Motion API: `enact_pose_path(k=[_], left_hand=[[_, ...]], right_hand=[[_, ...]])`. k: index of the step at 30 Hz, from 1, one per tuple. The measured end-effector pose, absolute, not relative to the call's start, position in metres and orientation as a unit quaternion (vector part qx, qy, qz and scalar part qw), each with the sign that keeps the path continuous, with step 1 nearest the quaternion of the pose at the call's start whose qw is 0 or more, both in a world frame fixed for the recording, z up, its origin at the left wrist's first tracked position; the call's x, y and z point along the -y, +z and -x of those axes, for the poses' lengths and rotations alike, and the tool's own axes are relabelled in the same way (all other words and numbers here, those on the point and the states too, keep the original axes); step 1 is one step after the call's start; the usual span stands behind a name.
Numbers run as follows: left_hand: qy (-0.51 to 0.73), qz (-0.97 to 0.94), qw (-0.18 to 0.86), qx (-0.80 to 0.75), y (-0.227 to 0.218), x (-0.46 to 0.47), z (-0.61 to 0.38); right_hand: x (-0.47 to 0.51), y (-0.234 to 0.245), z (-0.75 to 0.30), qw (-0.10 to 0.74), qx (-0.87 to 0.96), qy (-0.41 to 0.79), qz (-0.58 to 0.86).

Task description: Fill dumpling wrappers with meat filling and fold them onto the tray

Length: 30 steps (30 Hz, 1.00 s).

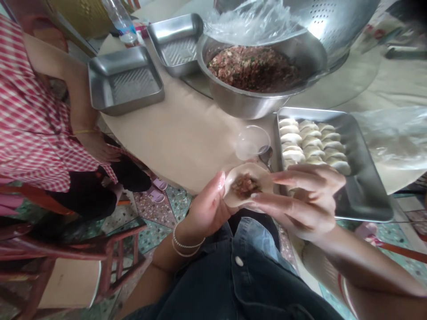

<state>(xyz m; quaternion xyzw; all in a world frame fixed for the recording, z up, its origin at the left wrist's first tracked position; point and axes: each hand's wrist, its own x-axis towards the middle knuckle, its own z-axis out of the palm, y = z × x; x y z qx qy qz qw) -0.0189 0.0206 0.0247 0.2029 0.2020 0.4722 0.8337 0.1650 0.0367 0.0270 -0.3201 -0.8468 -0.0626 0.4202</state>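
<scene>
A round dumpling wrapper [230, 189] with a lump of meat filling [245, 186] on it lies open, unfolded, in front of my body. My left hand [210, 204] cups it from below and the left, thumb at its rim. From the right, my right hand [303, 200] has its thumb and fingers at the wrapper's right edge. Just beyond stands a small clear plastic bowl [252, 140], with a metal spoon [266, 156] beside it. Partly behind my right hand is a metal tray [363, 178] holding rows of folded dumplings [312, 140].
A large steel bowl [247, 104] of minced filling stands beyond, plastic film [253, 24] over its far side. Two metal trays [126, 84] [176, 44] and a bottle [123, 22] stand at the far left. A person in a checkered garment [30, 120] sits left, near a red chair [110, 262].
</scene>
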Motion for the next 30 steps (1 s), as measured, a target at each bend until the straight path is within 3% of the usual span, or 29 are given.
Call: enact_pose_path(k=[7, 16, 22, 25, 30], left_hand=[[0.475, -0.346, 0.781, -0.211, 0.018, -0.017, 0.022], [0.47, -0.286, 0.807, -0.213, 0.029, -0.02, 0.026], [0.509, -0.219, 0.808, -0.198, 0.025, -0.015, 0.011], [0.577, -0.241, 0.756, -0.195, 0.018, -0.007, -0.003], [0.587, -0.285, 0.731, -0.199, 0.012, -0.003, -0.007]], right_hand=[[-0.042, 0.036, -0.151, 0.43, 0.832, -0.048, 0.346], [-0.04, 0.032, -0.152, 0.4, 0.843, 0.008, 0.36], [-0.038, 0.038, -0.151, 0.457, 0.799, -0.07, 0.386], [-0.037, 0.037, -0.149, 0.436, 0.787, -0.117, 0.422], [-0.033, 0.033, -0.148, 0.394, 0.801, -0.169, 0.418]])
